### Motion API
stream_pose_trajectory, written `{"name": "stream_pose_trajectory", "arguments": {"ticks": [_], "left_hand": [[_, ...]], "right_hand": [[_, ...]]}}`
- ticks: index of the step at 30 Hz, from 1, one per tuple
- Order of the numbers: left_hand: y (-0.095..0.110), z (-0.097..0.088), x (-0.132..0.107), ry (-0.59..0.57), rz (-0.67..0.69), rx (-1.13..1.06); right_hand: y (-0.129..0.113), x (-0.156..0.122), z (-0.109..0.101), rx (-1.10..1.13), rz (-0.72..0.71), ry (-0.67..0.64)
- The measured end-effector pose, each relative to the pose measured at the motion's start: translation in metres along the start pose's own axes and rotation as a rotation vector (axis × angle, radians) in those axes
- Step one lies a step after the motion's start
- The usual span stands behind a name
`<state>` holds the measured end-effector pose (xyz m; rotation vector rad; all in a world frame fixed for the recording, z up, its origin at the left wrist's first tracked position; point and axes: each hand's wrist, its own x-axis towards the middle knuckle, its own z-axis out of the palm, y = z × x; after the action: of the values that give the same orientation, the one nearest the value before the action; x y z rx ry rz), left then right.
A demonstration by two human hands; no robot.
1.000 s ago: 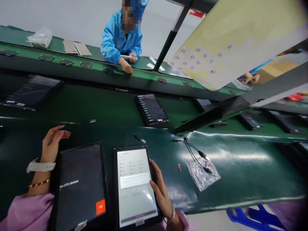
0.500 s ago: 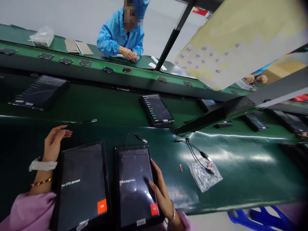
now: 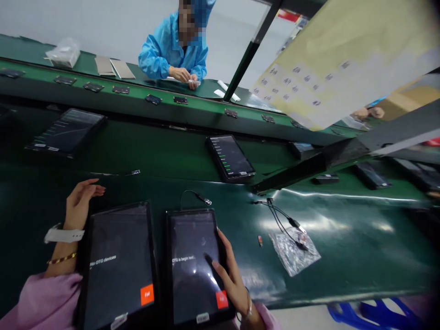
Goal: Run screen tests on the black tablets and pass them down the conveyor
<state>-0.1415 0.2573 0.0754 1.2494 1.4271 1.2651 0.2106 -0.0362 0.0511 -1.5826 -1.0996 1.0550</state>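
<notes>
Two black tablets lie side by side in front of me. The left tablet (image 3: 120,247) shows "No OTG devices" and a red Fail box. "OTG is begin test..." is on the right tablet (image 3: 192,284), also with a red box. My right hand (image 3: 233,279) grips that tablet's right edge, fingers along the side and thumb over the screen. Beyond the left tablet's upper left corner, my left hand (image 3: 80,201) hovers with fingers loosely stretched and nothing visible in it. A short cable with a plug (image 3: 204,200) runs from the right tablet's top edge.
Black cables (image 3: 280,215) lie partly on a clear plastic bag (image 3: 297,256), near a tiny colourful piece (image 3: 260,240). Further tablets (image 3: 230,156) sit on the green belt. A slanted metal post (image 3: 309,165) crosses the right side. Across the line, a person in blue (image 3: 172,50) handles something small.
The tablets on the belt have shifted slightly right in view. The person opposite has moved their hands a little apart. My own hands stay nearly still.
</notes>
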Motion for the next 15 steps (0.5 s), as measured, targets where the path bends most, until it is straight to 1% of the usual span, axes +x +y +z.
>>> {"name": "stream_pose_trajectory", "arguments": {"ticks": [7, 15], "left_hand": [[0.0034, 0.0006, -0.0024, -0.013, 0.002, 0.07], [-0.0032, -0.0008, -0.0014, -0.01, 0.047, 0.09]], "right_hand": [[-0.0016, -0.0003, -0.0008, -0.014, -0.033, -0.011], [-0.0008, -0.0001, 0.0003, -0.059, -0.046, 0.008]]}}
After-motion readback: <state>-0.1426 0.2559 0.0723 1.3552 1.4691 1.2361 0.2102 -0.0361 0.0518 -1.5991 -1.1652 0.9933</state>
